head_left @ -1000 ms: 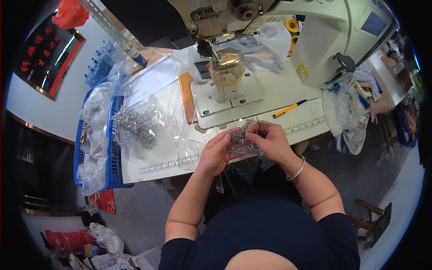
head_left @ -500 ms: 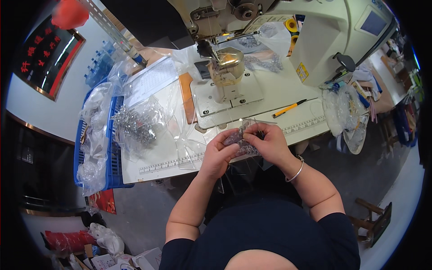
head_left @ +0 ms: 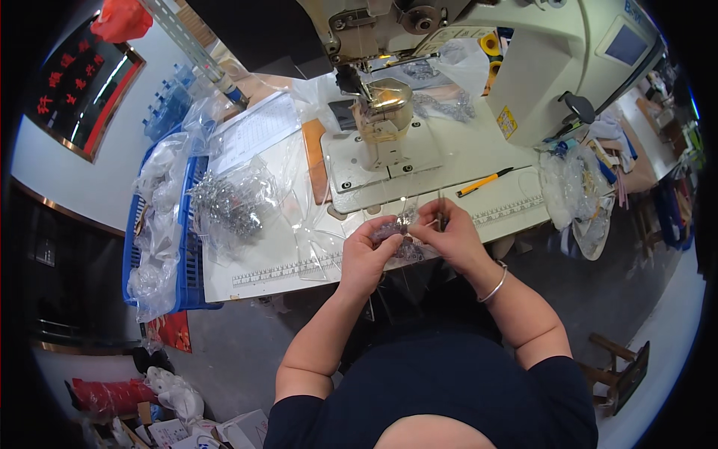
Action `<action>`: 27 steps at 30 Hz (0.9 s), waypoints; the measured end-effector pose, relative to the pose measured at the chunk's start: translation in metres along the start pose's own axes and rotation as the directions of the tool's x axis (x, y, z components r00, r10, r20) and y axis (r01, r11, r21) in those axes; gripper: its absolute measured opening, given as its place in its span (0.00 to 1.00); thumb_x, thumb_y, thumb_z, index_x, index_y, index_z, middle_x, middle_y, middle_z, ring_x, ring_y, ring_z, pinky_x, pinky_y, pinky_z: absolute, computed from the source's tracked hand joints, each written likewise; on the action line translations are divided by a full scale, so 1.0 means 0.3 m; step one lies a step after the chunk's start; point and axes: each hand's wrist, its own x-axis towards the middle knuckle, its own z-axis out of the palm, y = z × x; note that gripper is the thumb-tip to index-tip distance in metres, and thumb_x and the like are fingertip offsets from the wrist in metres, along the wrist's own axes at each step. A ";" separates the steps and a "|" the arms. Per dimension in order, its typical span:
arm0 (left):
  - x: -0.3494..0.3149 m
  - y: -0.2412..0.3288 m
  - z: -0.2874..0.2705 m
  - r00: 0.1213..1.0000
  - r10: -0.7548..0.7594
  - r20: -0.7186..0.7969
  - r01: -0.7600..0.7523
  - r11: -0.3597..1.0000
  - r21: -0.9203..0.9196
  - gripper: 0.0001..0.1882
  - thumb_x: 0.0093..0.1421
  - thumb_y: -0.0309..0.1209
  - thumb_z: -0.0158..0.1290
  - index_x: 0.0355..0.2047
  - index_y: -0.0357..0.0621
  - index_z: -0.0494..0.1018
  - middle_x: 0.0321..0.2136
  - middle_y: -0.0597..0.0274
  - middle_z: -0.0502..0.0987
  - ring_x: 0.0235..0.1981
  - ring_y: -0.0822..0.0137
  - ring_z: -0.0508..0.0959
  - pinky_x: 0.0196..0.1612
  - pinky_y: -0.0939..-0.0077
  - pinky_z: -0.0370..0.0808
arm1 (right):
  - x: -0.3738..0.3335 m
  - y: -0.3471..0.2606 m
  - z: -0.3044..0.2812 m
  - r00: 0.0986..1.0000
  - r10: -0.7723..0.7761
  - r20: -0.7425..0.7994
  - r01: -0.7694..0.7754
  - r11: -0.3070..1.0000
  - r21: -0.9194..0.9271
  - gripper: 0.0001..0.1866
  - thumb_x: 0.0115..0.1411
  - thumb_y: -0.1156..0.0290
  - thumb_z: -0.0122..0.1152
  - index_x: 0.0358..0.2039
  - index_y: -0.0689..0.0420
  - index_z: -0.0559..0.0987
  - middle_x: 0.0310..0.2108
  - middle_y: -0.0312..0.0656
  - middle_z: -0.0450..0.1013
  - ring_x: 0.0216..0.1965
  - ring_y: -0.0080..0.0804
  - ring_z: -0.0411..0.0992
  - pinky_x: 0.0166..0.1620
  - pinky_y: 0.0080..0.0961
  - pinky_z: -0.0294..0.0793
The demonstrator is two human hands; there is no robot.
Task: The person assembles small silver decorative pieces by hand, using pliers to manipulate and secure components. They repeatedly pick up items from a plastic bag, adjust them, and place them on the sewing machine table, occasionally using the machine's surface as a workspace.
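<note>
At the table's front edge, just below the sewing machine's post [head_left: 385, 123], I hold a shimmering grey, lace-like trim [head_left: 408, 250]. My left hand [head_left: 368, 251] has its thumb and fingers closed on the trim's left part. Close by on the right, my right hand [head_left: 452, 233] is bent into a pinch at the trim's upper edge. A small dark bit shows between its fingers, too small to name. Part of the trim hangs below the hands, beyond the table edge.
Left on the white table [head_left: 232, 288] lies a clear bag of silvery pieces [head_left: 233, 202], beside a blue basket [head_left: 193, 247] of plastic-wrapped goods. A yellow-black pen [head_left: 485, 182] and an orange-brown strip [head_left: 315, 161] flank the machine's base plate. A wooden stool [head_left: 619, 374] stands lower right.
My right fingers have drawn slightly up and apart from the left ones. The left hand keeps its hold on the trim. The whole view has shifted slightly.
</note>
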 end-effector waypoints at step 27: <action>0.123 0.247 -0.057 0.857 -0.252 0.450 0.001 0.873 0.488 0.21 0.49 0.29 0.58 0.44 0.39 0.70 0.23 0.66 0.74 0.24 0.78 0.72 0.28 0.85 0.70 | 0.033 -0.129 -0.033 0.737 -0.612 0.287 0.643 0.503 -0.578 0.07 0.41 0.73 0.66 0.22 0.52 0.76 0.22 0.34 0.69 0.29 0.34 0.66 0.30 0.28 0.67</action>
